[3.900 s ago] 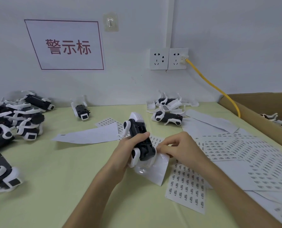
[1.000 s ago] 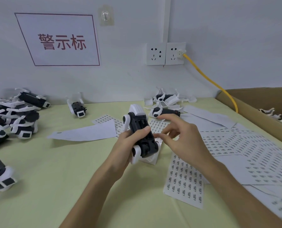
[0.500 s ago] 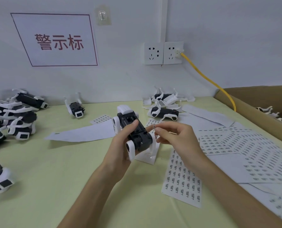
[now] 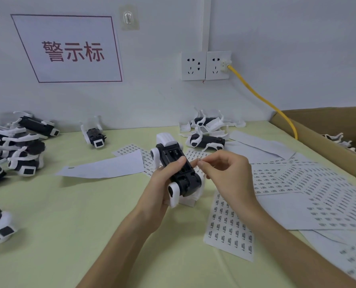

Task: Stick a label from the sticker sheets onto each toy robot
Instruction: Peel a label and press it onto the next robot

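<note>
The right hand (image 4: 225, 173) pinches a tiny label (image 4: 199, 162), barely visible, just right of the robot (image 4: 180, 173). The left hand (image 4: 162, 190) grips the robot belly-up above the table (image 4: 69, 215), its long axis running away and leftward. Sheets (image 4: 231, 225) lie to the right. The wall sign (image 4: 69, 48) reads 警示标.

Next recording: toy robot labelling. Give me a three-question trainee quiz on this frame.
1. True or false: the left hand grips a toy robot.
2. What is plugged into the wall socket? A) a yellow cable B) a black cable C) nothing
3. Short answer: which hand pinches what looks like a small label beside the robot?
Key: 1 true; 2 A; 3 the right hand.
</note>
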`<state>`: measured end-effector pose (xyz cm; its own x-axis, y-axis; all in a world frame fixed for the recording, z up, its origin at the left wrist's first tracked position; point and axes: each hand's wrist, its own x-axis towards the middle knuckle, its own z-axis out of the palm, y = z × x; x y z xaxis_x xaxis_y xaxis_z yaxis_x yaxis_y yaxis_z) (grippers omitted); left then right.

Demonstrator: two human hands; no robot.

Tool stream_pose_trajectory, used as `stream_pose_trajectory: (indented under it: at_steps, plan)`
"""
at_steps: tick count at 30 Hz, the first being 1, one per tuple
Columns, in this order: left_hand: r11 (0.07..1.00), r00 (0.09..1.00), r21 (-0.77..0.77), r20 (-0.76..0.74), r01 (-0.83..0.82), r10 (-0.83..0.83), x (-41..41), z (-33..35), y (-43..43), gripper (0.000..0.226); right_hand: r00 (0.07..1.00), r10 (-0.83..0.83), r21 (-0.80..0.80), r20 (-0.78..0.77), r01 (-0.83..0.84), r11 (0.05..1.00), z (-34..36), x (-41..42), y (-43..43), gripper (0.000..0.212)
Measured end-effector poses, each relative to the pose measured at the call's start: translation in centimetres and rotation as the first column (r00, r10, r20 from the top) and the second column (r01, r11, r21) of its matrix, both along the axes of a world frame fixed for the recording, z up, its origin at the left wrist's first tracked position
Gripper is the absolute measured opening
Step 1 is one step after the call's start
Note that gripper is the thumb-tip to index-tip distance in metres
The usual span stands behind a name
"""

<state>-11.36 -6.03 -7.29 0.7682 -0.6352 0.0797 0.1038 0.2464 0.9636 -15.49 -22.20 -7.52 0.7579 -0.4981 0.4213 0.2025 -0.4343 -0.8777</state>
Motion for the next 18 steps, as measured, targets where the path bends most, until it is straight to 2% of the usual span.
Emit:
stream_pose_trajectory:
  at_steps: [12, 18]
  plan:
    - [1.000, 1.000, 0.004, -0.010, -0.001, 0.001, -0.23, 0.48, -0.10, 0.019, 0.999, -0.008, -0.005, -0.039, 0.007, 1.000, 0.13, 0.09, -0.23, 0.014]
    - [0.998, 0.997, -0.031, -0.066, -0.050, 0.047, -0.10, 0.24, -0.22, 0.029, 0.999, -0.045, -0.068, 0.003, 0.045, 0.997, -0.08, 0.21, -0.17, 0.012]
